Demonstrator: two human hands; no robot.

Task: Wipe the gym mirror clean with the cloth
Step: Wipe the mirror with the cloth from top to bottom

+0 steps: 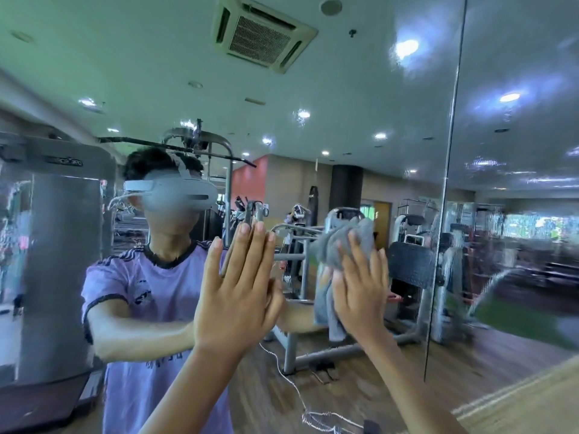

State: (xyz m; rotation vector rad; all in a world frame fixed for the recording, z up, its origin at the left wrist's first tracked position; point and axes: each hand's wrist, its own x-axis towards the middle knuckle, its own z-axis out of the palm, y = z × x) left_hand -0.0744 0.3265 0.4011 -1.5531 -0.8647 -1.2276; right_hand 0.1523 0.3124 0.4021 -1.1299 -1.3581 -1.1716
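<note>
Left hand point(238, 292) pressing flat on mirror point(360, 120), fingers straight, holding nothing. Right hand point(360, 289), fingers spread open, pressing grey cloth point(341, 242) against mirror, just right of left hand.

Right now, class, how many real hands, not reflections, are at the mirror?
2. The left hand lies flat on the mirror; the right hand, beside it, presses the grey cloth there.

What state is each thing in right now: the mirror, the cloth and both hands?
Mirror: streaked with smears.
Cloth: bunched, pressed on the mirror, one end hanging down.
Left hand: open, flat against the mirror.
Right hand: flat, pressing the cloth.
</note>
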